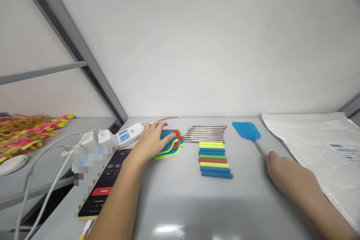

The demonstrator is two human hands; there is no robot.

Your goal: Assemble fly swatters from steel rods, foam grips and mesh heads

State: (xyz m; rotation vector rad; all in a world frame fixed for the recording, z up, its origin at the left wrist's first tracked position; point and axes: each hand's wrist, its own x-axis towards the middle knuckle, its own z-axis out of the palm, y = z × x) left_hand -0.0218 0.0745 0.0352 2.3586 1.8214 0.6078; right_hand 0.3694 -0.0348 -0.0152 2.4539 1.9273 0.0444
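Observation:
On the right, my right hand (289, 176) is closed around the metal rod of a blue fly swatter (246, 130), whose mesh head lies near the white plastic bag. My left hand (154, 138) rests over a pile of fly swatter heads (179, 135) in blue, red and yellow-green, fingers apart and thumb across the top blue one. Beside the pile, several thin metal rods (206, 134) lie side by side. Below them is a column of handle sleeves (214, 160) in yellow, blue, green and red.
A phone (108, 180) showing a timer lies beneath my left forearm. Behind it sit a white power strip (129, 134) and plugs with cables. A white plastic bag (315, 138) covers the table's right side. Colourful strips (28, 135) lie on the left table, beyond a metal frame.

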